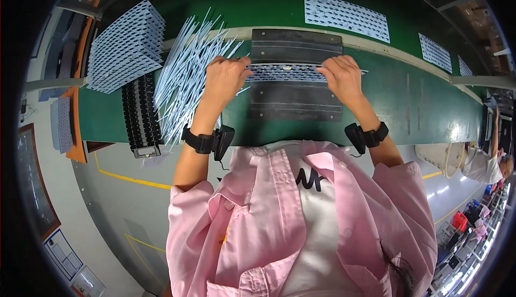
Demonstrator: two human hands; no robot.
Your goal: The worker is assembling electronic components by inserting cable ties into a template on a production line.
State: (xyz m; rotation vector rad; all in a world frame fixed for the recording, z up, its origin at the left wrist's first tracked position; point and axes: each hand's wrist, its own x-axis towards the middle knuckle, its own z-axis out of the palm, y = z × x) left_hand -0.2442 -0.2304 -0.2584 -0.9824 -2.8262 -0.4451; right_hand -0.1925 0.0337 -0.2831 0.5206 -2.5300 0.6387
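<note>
In front of me I hold a light-grey perforated panel (285, 75), which looks like a keyboard plate with rows of cutouts. It is seen foreshortened, over the black pad (295, 102). My left hand (224, 79) grips its left end, thumb and fingers closed together. At the right end my right hand (344, 79) pinches its edge the same way. A thin pale strip appears to run along the panel's far edge, and a tip sticks out past my right hand. Just left of my left hand lies a loose heap of long thin white strips (185, 76).
A tall stack of similar panels (129, 44) stands at the far left, by a black slotted rack (141, 111). Single panels (346, 17) lie on the green conveyor (258, 1) beyond the table's rail. At far right is another person (482, 165).
</note>
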